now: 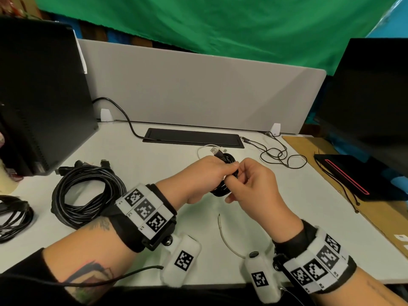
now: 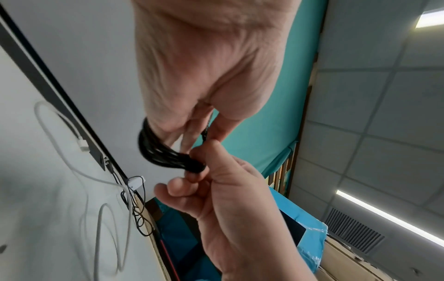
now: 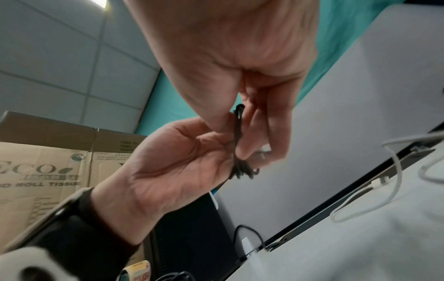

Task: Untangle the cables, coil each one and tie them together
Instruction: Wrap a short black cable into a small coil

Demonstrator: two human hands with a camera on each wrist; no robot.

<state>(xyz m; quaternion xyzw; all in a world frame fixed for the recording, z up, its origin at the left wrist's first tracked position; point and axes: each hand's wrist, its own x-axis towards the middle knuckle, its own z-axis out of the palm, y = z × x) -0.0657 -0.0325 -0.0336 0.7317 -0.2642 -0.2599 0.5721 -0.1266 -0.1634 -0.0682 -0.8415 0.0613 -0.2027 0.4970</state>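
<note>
White desk (image 1: 154, 164) under a grey divider panel (image 1: 198, 89), green cloth behind. Both hands raised over the middle of it, working one small black coil (image 1: 223, 191) held clear of the surface. Left hand (image 1: 205, 177) curled round the bundle, loops gathered against the palm, as seen in the left wrist view (image 2: 168, 154). Right hand (image 1: 254, 184) pinching a thin black strand (image 3: 238, 133) at the coil's waist between thumb and forefinger; whether tie or the cable's own tail, too blurred to tell. Probably the binding stage for this coil. To do it well: keep the left grip firm so the loops stay stacked and even, no slackening while the strand goes round. Wrap across the middle of the loops, not near the plug end (image 1: 218, 153) poking out at the top. Pull snug without kinking. Tuck the end under the last turn and test with a light tug before setting down. Still loose on the desk: white cable (image 1: 205, 151) just behind the hands, a second pale length (image 1: 223, 235) nearer the body, thin black wire (image 1: 278, 155) to the right. Large black coil (image 1: 86, 193) already lying at left, another bundle (image 1: 13, 215) at the far left edge. Likely slip: loops springing apart if either pinch relaxes early.
</note>
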